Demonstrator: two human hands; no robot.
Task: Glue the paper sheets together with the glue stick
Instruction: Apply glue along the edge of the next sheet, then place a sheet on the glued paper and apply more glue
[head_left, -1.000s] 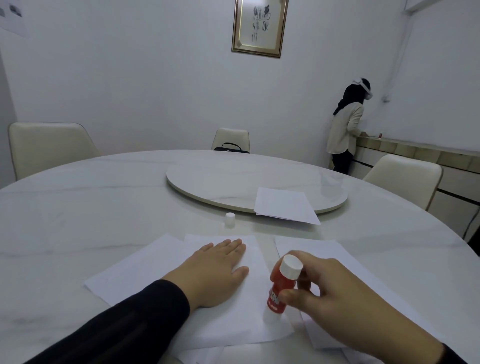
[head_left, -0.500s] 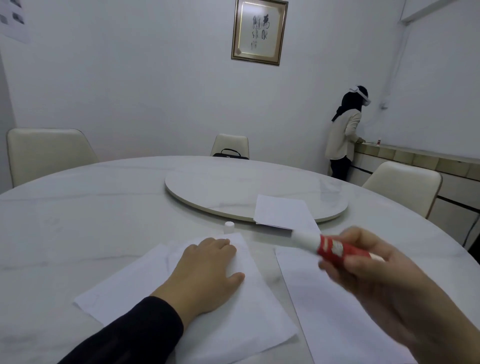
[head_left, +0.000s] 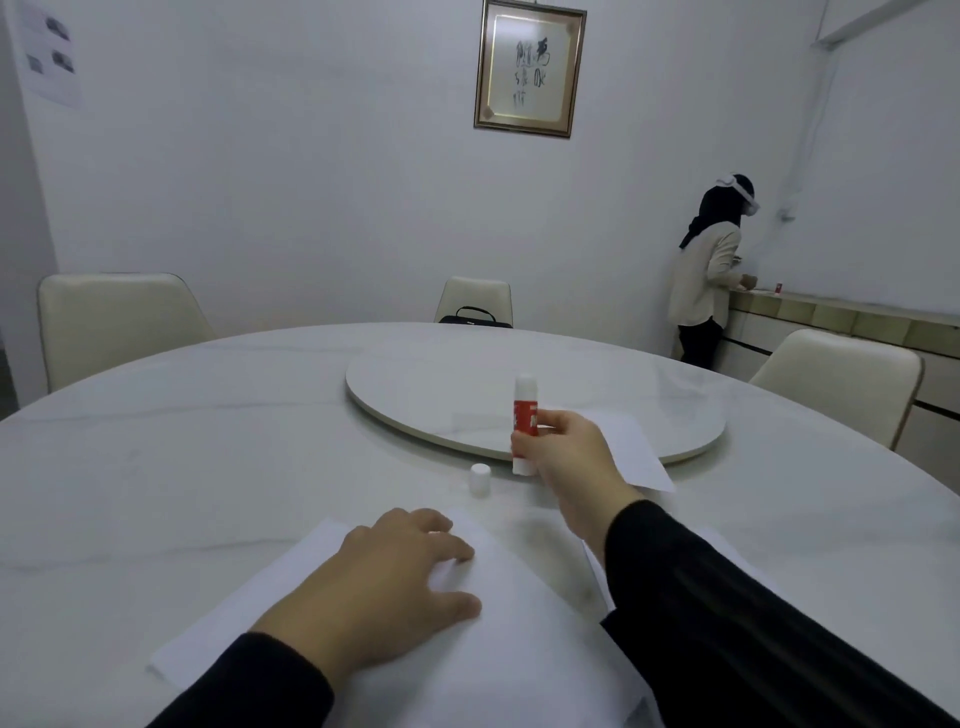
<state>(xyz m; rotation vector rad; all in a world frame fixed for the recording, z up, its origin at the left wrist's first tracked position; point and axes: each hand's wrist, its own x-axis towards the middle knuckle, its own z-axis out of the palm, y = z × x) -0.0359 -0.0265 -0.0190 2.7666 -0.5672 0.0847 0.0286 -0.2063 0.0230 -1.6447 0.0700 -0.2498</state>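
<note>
A: Head view. Which hand held what?

B: The right hand (head_left: 563, 457) gripped the glue stick (head_left: 524, 423), fingers curled round its red middle. The stick stood upright, its base at or just above the table (head_left: 208, 441) by the rim of the turntable (head_left: 691, 415). Its loose white cap (head_left: 479, 479) stood just to the left. The left hand (head_left: 395, 577) rested on the near paper sheet (head_left: 498, 639), fingers loosely bent and pinching nothing.

A: And the other sheets?

B: A second paper sheet (head_left: 634, 452) lay behind the right hand, overlapping the turntable rim; another showed beside the right sleeve.

A: How should the step be done well?

B: Probably the stick was being parked. It should be set down squarely, clear of the cap, while the left hand kept the sheet pinned flat.
</note>
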